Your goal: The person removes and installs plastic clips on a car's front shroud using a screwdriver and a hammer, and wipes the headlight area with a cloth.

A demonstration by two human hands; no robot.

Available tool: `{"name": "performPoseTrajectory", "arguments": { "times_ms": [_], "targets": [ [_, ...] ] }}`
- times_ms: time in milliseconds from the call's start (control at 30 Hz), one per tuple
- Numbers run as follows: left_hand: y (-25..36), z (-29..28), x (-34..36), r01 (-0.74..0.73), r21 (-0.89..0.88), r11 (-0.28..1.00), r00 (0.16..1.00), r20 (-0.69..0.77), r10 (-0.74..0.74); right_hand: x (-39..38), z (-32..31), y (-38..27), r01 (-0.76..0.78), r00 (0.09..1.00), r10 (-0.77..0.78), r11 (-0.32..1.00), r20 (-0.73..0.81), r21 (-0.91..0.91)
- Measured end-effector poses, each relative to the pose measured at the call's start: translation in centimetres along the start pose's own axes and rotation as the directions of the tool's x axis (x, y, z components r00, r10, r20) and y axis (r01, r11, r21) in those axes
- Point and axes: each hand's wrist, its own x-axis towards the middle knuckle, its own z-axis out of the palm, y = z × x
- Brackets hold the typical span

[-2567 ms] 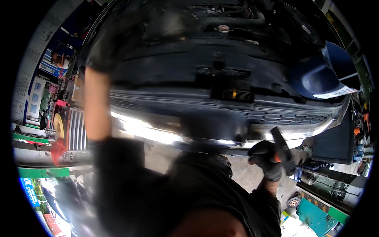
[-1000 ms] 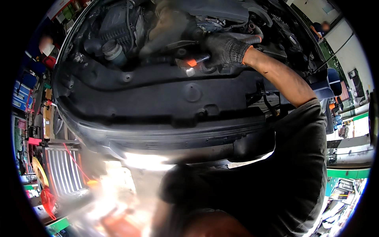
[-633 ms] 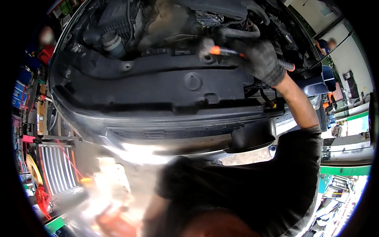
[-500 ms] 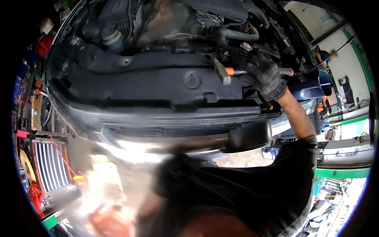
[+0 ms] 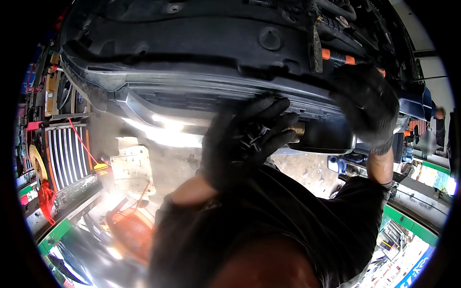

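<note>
A hammer point(image 5: 315, 49) with an orange and black handle lies at the front of the car's engine bay, on the right. My right hand point(image 5: 367, 103), in a black glove, is just below the handle and covers part of it. Its fingers are blurred and dark, so their grip does not show. My left hand point(image 5: 245, 144), gloved too, is turned palm up in front of the bumper. Several small black clips point(image 5: 252, 137) rest in its cupped palm, fingers partly spread. A black plastic cover point(image 5: 192, 41) spans the front of the engine bay.
The bumper point(image 5: 177, 127) runs across below the cover. To the left, a striped panel point(image 5: 67, 153) and a pale plastic piece point(image 5: 132, 161) are near the floor. An orange mesh chair point(image 5: 132, 230) stands at the lower left. Hoses and a round cap point(image 5: 343, 20) are at the upper right.
My left hand has come up into view, palm up with the clips. My right hand no longer surrounds the hammer handle and sits lower. The view has tilted down and shifted left.
</note>
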Motion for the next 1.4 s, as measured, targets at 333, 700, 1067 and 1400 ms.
{"name": "performPoseTrajectory", "arguments": {
  "times_ms": [333,700,1067,1400],
  "targets": [
    [0.4,-0.6,-1.9,-0.459,0.888,0.037,0.826,0.411,0.384,5.5,4.5,-6.2,-0.056,0.991,-0.009,0.878,0.133,0.476],
    [-0.6,-0.6,-2.7,-0.274,0.86,0.43,0.913,0.093,0.397,6.7,4.5,-5.8,-0.251,0.873,-0.038,0.819,0.486,0.515],
    [0.7,2.0,-1.0,0.115,-0.012,0.993,0.988,-0.101,-0.116,6.1,3.9,-4.5,-0.36,0.803,0.0,0.797,0.596,0.485],
    [1.6,-1.4,-0.1,0.229,0.43,0.873,0.972,-0.058,-0.227,9.1,5.3,9.2,-0.416,0.835,0.459,0.887,0.303,-0.199]
  ]
}}
